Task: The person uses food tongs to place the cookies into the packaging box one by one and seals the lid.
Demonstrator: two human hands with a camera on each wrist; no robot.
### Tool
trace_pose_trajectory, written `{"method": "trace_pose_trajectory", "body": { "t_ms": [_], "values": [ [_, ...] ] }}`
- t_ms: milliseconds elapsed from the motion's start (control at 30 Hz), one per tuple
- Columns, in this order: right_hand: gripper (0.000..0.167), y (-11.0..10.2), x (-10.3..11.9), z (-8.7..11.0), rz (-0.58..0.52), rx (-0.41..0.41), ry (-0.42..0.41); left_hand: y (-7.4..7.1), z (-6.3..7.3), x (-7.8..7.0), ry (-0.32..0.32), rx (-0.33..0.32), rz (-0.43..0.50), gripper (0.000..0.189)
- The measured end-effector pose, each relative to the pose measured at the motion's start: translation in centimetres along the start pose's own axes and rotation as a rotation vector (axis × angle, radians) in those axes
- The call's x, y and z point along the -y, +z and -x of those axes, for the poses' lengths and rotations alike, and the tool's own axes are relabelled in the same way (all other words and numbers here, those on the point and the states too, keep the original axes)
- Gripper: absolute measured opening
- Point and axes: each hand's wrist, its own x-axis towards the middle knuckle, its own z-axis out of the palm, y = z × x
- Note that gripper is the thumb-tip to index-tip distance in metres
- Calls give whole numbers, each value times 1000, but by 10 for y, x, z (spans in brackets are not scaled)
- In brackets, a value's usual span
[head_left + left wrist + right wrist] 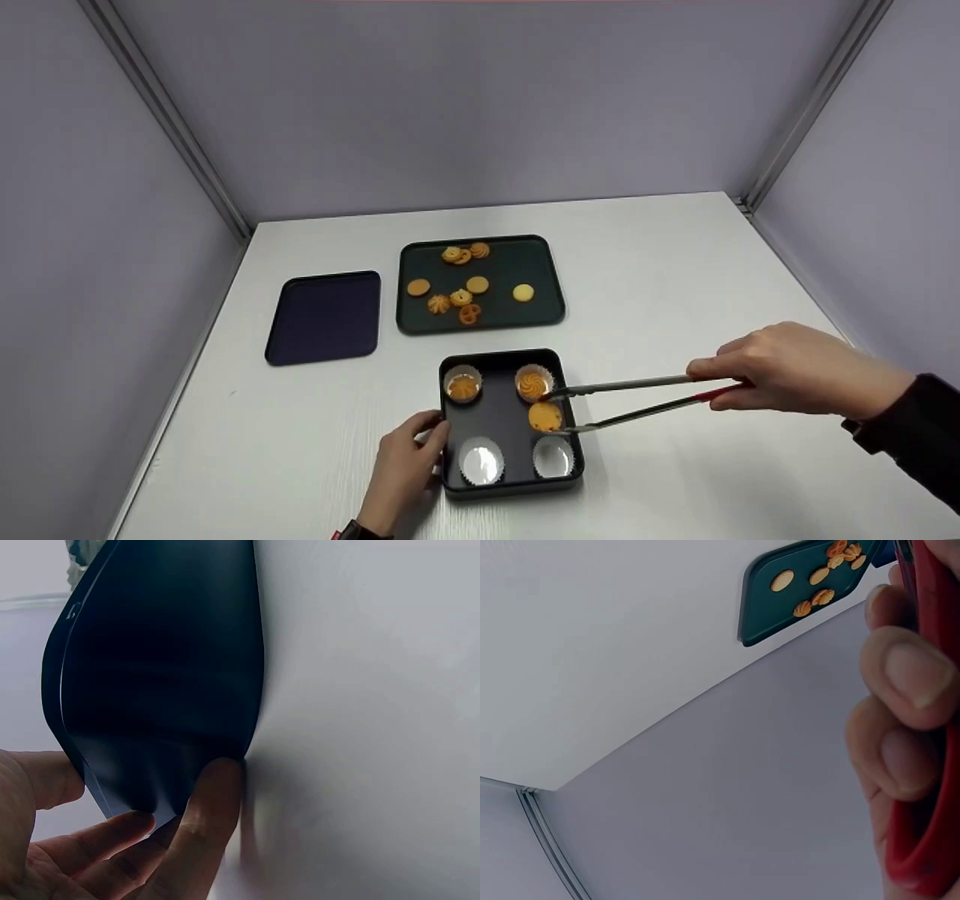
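Observation:
My right hand [780,371] grips metal tongs [637,385] with red handles, also visible as a red handle [930,840] in the right wrist view. Between the tong tips is a round golden cookie [545,416], over the right side of a black baking pan [501,420]. Paper cups sit in the pan's corners: the back left cup [463,384] and back right cup [534,382] hold cookies, while the front left cup [481,460] and front right cup [553,457] have none. My left hand [405,457] rests its fingers against the pan's left outer wall.
Behind the pan, a dark green tray [502,259] carries several cookies and a pretzel-shaped one [470,314]. To its left lies a dark purple tray [324,318]. All stand on a white table [652,262] enclosed by grey panels [480,105].

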Motion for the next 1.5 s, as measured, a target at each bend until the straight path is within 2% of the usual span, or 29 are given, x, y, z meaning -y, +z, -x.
{"method": "trace_pose_trajectory", "body": {
  "t_ms": [533,933,1200,1500],
  "values": [
    [39,-3,15,-6,-64,162,93,-1,3,-1,-16,6,15,40],
    [36,-9,17,-18,-66,225,95,-1,1,1,13,-7,7,38],
    [37,-17,19,-30,-6,246,70,-1,0,-1,33,-18,-12,38],
    [39,-23,24,-40,11,273,97,-1,0,-1,2,6,24,38]
  ]
}}
